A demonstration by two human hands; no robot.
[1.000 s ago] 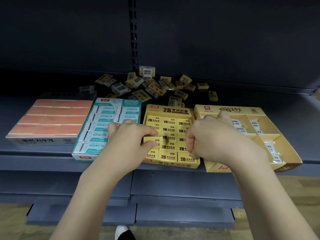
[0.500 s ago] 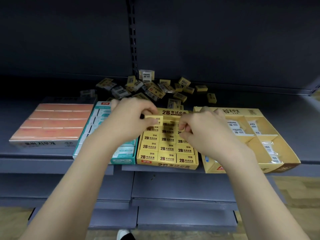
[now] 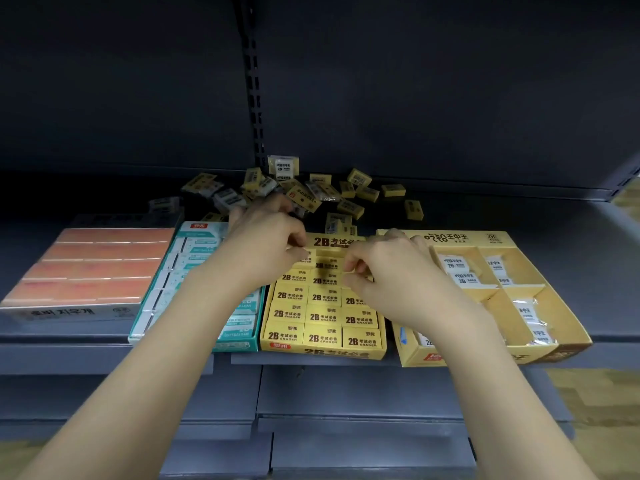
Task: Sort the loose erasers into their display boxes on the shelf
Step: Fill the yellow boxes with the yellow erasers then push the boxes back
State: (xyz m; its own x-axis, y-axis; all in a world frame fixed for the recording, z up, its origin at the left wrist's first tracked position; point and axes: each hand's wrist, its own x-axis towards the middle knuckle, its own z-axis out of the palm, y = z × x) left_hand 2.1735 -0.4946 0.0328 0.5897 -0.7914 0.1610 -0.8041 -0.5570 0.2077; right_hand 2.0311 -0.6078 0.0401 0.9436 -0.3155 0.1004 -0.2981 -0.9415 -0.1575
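Both hands over the back rows of the yellow cardboard 2B display box [image 3: 323, 351], which sits on the dark grey metal shelf [image 3: 519, 216] at its front edge. Left hand [image 3: 266, 237]: fingers curled, thumb and forefinger pinching a small yellow 2B eraser [image 3: 300, 253] at the box's rear left corner, just above the back row. Right hand [image 3: 388, 271]: fingers [image 3: 353, 266] curled tight over the box's right column; something pale shows at the fingertips, cannot tell if it is a held eraser or one already in the row. Front rows of the box packed full with yellow 2B erasers, labels up.

Pile of loose yellow and clear-wrapped erasers [image 3: 311, 192] lies at the back of the shelf, behind the boxes, well apart from the front edge.

Right of the 2B box, touching: wide yellow partitioned cardboard tray [image 3: 568, 327] with a few white-wrapped erasers in its compartments. Left of it: teal-and-white eraser box [image 3: 194, 282], partly hidden by the left forearm. Far left: flat box of orange-pink eraser blocks [image 3: 90, 268].
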